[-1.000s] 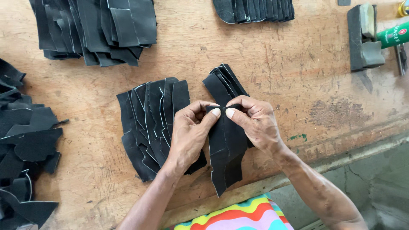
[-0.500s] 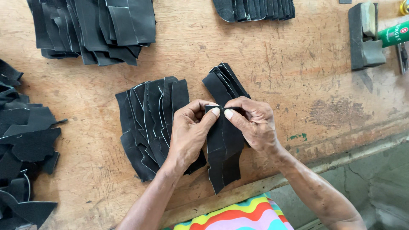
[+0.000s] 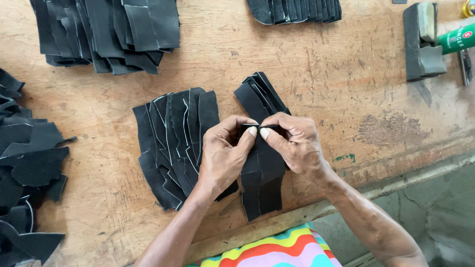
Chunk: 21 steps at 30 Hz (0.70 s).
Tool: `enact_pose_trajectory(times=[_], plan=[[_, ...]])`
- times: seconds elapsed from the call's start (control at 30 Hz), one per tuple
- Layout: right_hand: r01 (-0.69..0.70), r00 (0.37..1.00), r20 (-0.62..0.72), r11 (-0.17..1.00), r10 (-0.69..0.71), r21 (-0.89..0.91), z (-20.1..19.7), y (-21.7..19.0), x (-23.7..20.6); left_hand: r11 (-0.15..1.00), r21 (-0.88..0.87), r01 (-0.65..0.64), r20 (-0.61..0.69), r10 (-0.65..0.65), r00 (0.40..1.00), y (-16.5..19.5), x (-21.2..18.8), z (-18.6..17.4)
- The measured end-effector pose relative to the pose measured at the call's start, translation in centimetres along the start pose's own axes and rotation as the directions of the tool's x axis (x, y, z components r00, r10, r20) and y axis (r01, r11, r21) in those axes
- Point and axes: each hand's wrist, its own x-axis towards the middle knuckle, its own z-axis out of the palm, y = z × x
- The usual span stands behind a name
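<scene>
Meanwhile both hands' fingers (image 3: pixel 251 132) pinch a black leather piece (image 3: pixel 262 168), green tube (image 3: pixel 456 40) far right.

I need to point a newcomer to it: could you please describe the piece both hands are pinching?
On the wooden workbench, find the two fanned stacks of black cut pieces near its front edge. The held piece tops the narrower right stack, pinched at its upper end by the left hand and right hand; its neighbours lie untouched.
</scene>
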Motion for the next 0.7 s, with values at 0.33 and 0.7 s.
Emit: enact_pose_trajectory(times=[0.33,0.7], plan=[[-0.304,0.952,0.090,0.937,0.292,0.174,-0.6,1.0,1.5,0.950,0.256,-0.179,-0.023,0.191,0.981,1.1,-0.8,0.3],[-0.362,0.921,0.263,0.880,0.287,0.307,-2.6,-0.4,0.7,0.981,-0.184,0.068,0.079,-0.054,0.995,1.4,0.7,-0.9]])
